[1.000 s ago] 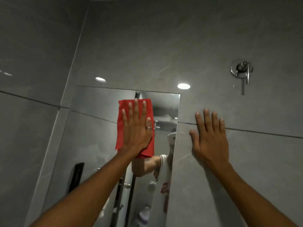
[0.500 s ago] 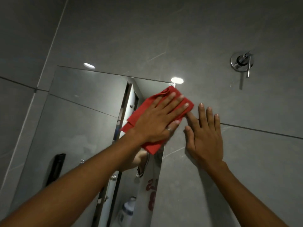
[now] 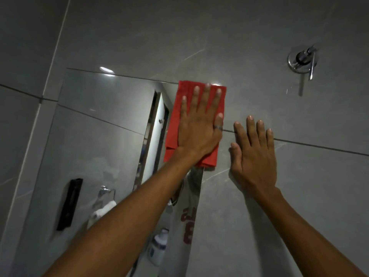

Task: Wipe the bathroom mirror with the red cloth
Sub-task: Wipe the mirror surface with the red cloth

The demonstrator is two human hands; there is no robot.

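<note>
The frameless mirror hangs on the grey tiled wall, left of centre. A folded red cloth lies flat over its top right corner. My left hand presses the cloth against the glass with fingers spread and pointing up; a ring sits on the thumb. My right hand rests flat on the bare tile just right of the mirror's edge, fingers apart, holding nothing. The cloth hides the mirror's upper right corner.
A chrome shower valve with a lever sticks out of the wall at the upper right. The mirror reflects a door opening, a black fixture, a toilet roll holder and a white bottle. A wall corner runs down the left.
My left hand has turned from slanting right to pointing straight up and slid the cloth up to the mirror's top right corner. My right hand stays flat on the tile.
</note>
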